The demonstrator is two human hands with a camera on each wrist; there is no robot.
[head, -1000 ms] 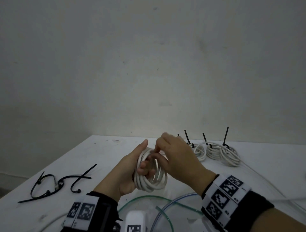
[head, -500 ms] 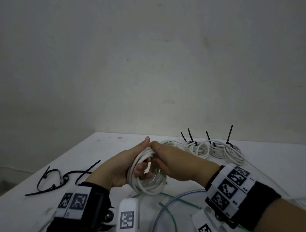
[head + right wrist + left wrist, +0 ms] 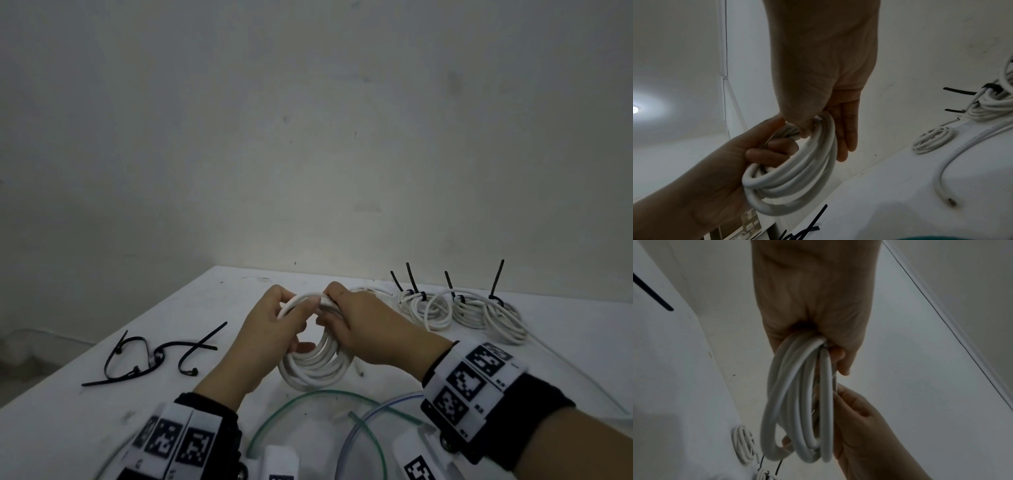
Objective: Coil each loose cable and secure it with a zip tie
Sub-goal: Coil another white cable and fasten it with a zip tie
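Note:
A white cable coil (image 3: 317, 368) of several loops is held upright above the white table (image 3: 61, 421) between both hands. My left hand (image 3: 274, 329) grips the coil's top left, fingers through the loops and thumb over the top. My right hand (image 3: 359, 322) grips the top right of the same coil, its thumb pressing the strands. In the left wrist view the coil (image 3: 797, 402) hangs from the left hand's fist (image 3: 813, 321). The right wrist view shows the coil (image 3: 793, 175) with the right hand's fingers (image 3: 844, 129) behind it. Loose black zip ties (image 3: 154, 356) lie at the left.
Several white coils (image 3: 462, 308) tied with black zip ties stand at the back right of the table. A green tube (image 3: 308, 397) and a bluish tube (image 3: 370, 421) curve near the front edge. A loose white cable (image 3: 582, 377) runs along the right side.
Both hands have risen to the top of the coil and closed together there. The coil now hangs lower, facing me, close to the table.

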